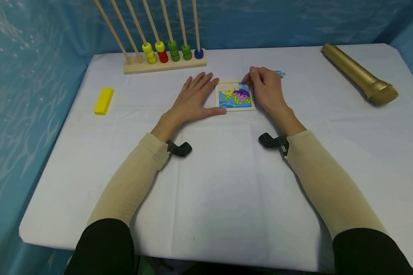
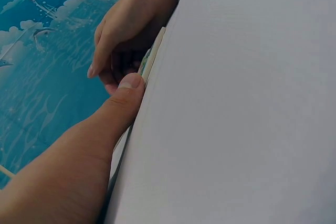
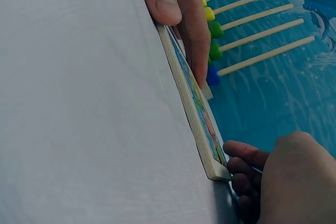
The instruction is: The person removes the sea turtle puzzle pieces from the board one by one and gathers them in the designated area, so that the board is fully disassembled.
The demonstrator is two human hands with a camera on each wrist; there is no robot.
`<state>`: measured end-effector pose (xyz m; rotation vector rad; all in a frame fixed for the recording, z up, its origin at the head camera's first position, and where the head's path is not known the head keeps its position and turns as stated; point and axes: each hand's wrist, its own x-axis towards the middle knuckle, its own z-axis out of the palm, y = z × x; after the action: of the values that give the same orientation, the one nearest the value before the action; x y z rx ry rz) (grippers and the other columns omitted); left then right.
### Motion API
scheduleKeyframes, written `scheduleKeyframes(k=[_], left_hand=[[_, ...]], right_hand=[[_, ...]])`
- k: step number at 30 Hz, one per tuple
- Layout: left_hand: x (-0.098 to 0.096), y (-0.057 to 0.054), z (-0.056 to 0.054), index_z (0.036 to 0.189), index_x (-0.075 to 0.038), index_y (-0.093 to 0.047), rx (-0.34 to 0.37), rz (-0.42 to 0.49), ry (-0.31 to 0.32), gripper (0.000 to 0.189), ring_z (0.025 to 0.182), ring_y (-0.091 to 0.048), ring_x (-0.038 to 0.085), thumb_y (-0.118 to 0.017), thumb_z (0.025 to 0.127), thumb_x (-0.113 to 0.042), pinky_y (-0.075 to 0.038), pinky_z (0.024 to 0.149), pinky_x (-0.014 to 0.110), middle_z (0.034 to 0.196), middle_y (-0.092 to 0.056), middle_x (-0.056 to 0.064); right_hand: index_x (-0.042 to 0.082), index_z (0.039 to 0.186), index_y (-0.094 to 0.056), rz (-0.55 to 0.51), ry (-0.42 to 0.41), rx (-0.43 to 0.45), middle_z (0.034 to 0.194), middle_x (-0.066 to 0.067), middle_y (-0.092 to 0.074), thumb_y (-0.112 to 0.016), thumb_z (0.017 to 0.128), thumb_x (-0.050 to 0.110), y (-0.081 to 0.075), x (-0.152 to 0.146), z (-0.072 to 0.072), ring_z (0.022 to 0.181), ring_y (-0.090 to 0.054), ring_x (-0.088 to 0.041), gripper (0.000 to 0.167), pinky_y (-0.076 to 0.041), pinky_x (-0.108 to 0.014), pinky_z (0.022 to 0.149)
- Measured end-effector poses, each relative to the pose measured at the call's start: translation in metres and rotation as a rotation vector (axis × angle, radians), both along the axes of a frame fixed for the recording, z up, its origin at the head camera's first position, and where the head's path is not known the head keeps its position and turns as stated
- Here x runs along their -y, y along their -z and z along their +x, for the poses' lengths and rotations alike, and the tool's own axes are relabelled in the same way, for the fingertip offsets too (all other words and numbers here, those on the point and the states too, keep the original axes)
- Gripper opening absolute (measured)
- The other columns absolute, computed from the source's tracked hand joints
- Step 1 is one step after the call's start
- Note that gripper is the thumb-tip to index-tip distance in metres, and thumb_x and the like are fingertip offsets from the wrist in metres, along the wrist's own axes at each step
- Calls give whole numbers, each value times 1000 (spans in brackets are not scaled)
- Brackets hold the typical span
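Observation:
A small wooden jigsaw puzzle (image 1: pixel 235 98) with a colourful cartoon picture in a pale frame lies flat on the white-covered table. Bare wood shows along the upper left of its picture. My left hand (image 1: pixel 197 100) spreads over its left side, fingertips at the top left corner and thumb by the bottom left corner. Bent fingers of my right hand (image 1: pixel 269 87) reach the top right corner, beside a blue part of the picture; I cannot tell whether they pinch a piece. Just beyond that hand lies a blue puzzle piece (image 1: pixel 280 73), partly hidden by it.
A wooden bead abacus (image 1: pixel 165 67) with upright rods stands at the back left. On the left lies a yellow block (image 1: pixel 104 101). A gold microphone (image 1: pixel 359 72) lies at the back right. Blue patterned cloth (image 1: pixel 278 23) hangs behind the table.

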<state>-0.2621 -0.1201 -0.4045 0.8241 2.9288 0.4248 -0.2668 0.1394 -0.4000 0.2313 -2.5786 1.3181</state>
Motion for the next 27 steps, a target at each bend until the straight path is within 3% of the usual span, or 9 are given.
scheduleKeyframes(k=[9,14,19,27], left_hand=[[-1,0,0,171,-29,-20,6,-6,-3,106,166,2,18,-56,88,-84,8,133,45,179,-9,-3],[0,0,0,171,-29,-19,8,-6,0,106,166,2,17,-57,88,-83,8,133,45,179,-8,-3],[1,0,-1,171,-28,-19,1,-3,3,106,166,2,17,-57,88,-83,7,133,45,179,-9,-3],[0,0,-1,171,-28,-19,5,-6,3,106,166,2,17,-57,89,-83,7,133,45,179,-9,-3]], right_hand=[[5,110,-81,69,-34,53,102,-11,-65,-41,114,40,0,-1,-1,97,-51,-17,53,-36,-27,88],[5,116,-78,130,-70,48,106,-12,-64,-48,113,33,1,-1,-2,96,-51,-18,41,-38,-29,86],[2,119,-72,200,-141,55,104,-12,-55,-62,102,16,-1,-1,-2,92,-47,-22,24,-36,-32,83],[2,117,-71,203,-163,66,102,-10,-52,-64,92,9,-3,-2,-2,90,-45,-21,27,-35,-31,82]])
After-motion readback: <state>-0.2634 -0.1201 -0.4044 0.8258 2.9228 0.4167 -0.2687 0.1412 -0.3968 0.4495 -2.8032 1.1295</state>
